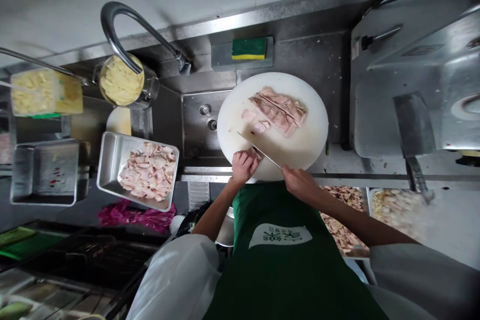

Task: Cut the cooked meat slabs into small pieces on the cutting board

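Observation:
My right hand (300, 183) grips the handle of a knife (258, 150), whose thin blade lies across the near part of a round white cutting board (315, 130). My left hand (243, 165) rests curled on the board's near edge, its fingers closed over a small piece of meat next to the blade. A slab of pale pink cooked meat (279, 110) lies on the board beyond the knife, with a few cut slices (257, 122) beside it.
A steel tray (108, 165) of sliced meat sits left of the sink (197, 120). A curved faucet (123, 25), a pot of yellow food (122, 82), a sponge (249, 48), a cleaver (412, 130) and more trays of cut food (393, 207) surround the board.

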Demonstrator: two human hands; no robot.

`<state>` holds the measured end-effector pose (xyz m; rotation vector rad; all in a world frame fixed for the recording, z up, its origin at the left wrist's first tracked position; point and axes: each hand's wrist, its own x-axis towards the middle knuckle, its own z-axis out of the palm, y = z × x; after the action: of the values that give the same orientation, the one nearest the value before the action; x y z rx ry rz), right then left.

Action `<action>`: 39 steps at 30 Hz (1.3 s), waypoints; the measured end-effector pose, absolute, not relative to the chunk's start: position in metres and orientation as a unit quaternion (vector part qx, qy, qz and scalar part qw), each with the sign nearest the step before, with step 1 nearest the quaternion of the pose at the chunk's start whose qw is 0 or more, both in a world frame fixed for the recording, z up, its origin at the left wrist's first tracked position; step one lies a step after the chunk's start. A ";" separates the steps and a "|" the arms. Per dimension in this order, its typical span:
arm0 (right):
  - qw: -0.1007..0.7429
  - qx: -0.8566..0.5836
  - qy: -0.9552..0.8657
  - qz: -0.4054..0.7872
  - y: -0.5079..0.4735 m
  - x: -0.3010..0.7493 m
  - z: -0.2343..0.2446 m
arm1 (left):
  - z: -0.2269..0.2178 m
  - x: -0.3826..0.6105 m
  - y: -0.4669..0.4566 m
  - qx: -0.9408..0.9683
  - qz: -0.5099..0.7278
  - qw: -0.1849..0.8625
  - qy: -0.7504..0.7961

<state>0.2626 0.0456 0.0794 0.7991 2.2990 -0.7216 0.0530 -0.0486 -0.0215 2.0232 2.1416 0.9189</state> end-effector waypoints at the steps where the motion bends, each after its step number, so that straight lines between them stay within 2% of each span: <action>1: 0.296 0.308 0.862 -0.272 0.042 0.263 0.084 | -0.019 0.049 -0.047 0.668 0.290 0.031 0.684; 5: 0.310 0.333 0.844 -0.285 0.022 0.267 0.109 | -0.016 0.038 -0.043 0.709 0.299 0.084 0.634; 11: 0.327 0.363 0.815 -0.313 -0.001 0.267 0.132 | -0.027 0.033 -0.042 0.726 0.322 0.070 0.604; 23: 0.309 0.367 0.812 -0.332 -0.004 0.273 0.126 | -0.038 0.028 -0.040 0.727 0.325 0.067 0.601; 30: 0.299 0.359 0.816 -0.339 0.008 0.262 0.122 | -0.038 0.025 -0.039 0.724 0.313 0.113 0.604; 36: 0.353 0.372 0.774 -0.372 0.003 0.282 0.123 | -0.039 0.026 -0.038 0.722 0.311 0.114 0.608; 39: 0.305 0.351 0.811 -0.355 0.019 0.256 0.107 | -0.042 0.025 -0.038 0.722 0.310 0.113 0.608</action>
<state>0.2564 0.0192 0.1069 0.9299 2.1480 -0.9405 0.0254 -0.0377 -0.0417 2.1178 1.7846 0.9079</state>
